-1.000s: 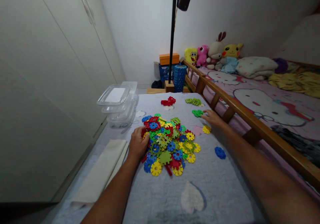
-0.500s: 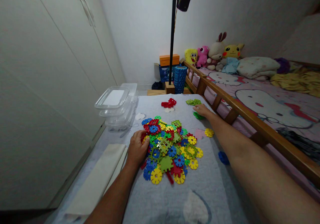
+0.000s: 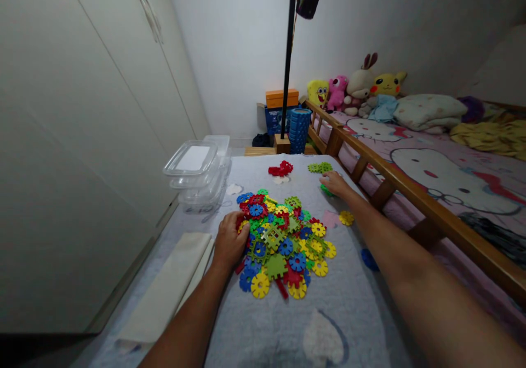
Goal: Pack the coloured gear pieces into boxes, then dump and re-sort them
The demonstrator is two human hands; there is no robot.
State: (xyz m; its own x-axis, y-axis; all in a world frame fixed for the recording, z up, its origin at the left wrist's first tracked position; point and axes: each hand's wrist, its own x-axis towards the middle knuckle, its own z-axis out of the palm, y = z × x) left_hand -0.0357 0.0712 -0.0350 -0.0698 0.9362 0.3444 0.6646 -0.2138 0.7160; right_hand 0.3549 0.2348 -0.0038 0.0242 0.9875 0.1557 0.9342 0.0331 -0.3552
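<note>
A heap of plastic building pieces (image 3: 276, 266), toothed squares and slotted discs in red, blue, yellow and green, lies mid-table. My left hand (image 3: 230, 236) rests against its left edge, thumb apart from the curved fingers, touching red and yellow pieces. Farther off, my right hand (image 3: 335, 183) is low over a few green discs (image 3: 326, 190), partly covered by it. Its fingers are closed together; whatever is between them is hidden. Just beyond are light green square pieces (image 3: 320, 167). A yellow disc (image 3: 346, 218) and blue discs (image 3: 370, 259) lie beside my right forearm.
Red pieces (image 3: 281, 168) sit near the table's far edge. Stacked clear plastic boxes (image 3: 193, 179) stand at the back left, with a folded pale cloth (image 3: 168, 286) nearer. A wooden bed rail (image 3: 382, 184) runs along the right, and a black pole (image 3: 288, 61) stands beyond the table.
The whole view has shifted slightly to the right in the picture. Both hands stay at nearly the same places by the heap and the green discs.
</note>
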